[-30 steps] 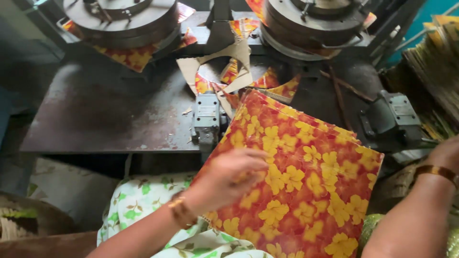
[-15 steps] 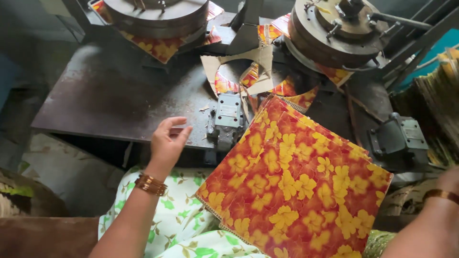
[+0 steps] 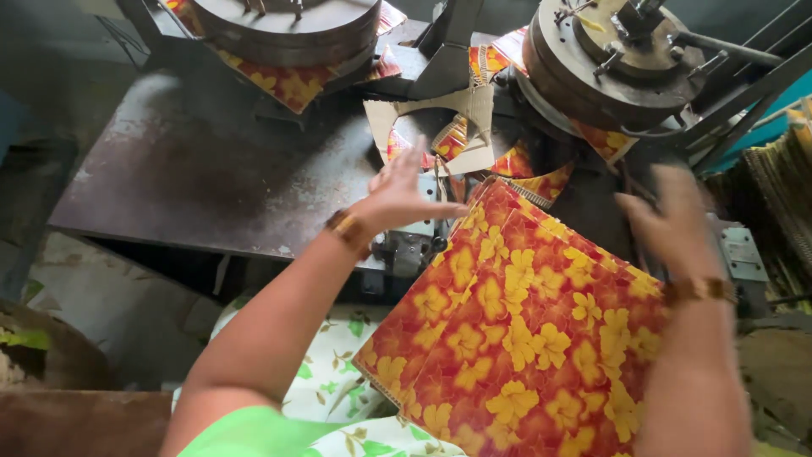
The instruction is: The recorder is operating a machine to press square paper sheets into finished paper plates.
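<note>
Since a second ago the left hand (image 3: 402, 199) has come off the stack of red and yellow flower-print sheets (image 3: 524, 326) and moved up and far: it was flat on the sheets, then lifted clear to their left, and now reaches with fingers spread, gripping nothing, toward the cut cardboard scrap (image 3: 448, 127) between the two presses. The right hand (image 3: 672, 224) was down at the right edge of frame and now sits over the far right corner of the stack, fingers loosely open; it is motion-blurred, so contact with the top sheet cannot be confirmed. Hands are well apart, neither clamped on anything. Read: both hands look to be leaving the stack for the machine area, no sheet picked up yet. The stack lies near centre-right, tilted as a diamond, near corner over the lap's white and green leaf-print cloth (image 3: 338, 381), far corner up against the metal table (image 3: 194, 178) and the small grey mechanism (image 3: 414, 250). Holders: the left round press die (image 3: 288, 30) has a printed sheet pinched under it, corners sticking out; the right round press die (image 3: 613, 59) likewise shows printed material at its lower edge. Printed offcuts lie jumbled with the cardboard scrap between them. A pile of brownish sheets (image 3: 782, 195) stands at the far right edge.
</note>
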